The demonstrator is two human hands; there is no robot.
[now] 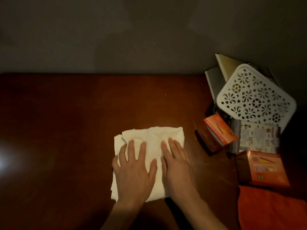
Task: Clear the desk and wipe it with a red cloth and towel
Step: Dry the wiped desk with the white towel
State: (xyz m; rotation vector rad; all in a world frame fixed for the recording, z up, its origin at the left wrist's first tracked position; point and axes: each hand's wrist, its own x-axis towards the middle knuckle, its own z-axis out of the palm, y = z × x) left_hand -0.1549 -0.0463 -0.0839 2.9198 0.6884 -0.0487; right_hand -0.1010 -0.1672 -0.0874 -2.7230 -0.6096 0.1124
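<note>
Head view: both hands' fingers (132, 150) flat on white towel (156, 135), dim brown desk (66, 122).

The worktop (66, 113) is dark reddish-brown wood. On it lies a plain white towel (159, 136). The basket (254, 98) is white too — pierced all over with floral, lace-like cutouts. Two boxes (221, 130) (265, 168) are orange with brown sides, and the cloth (272, 211) at the right edge is red — unpatterned.
</note>
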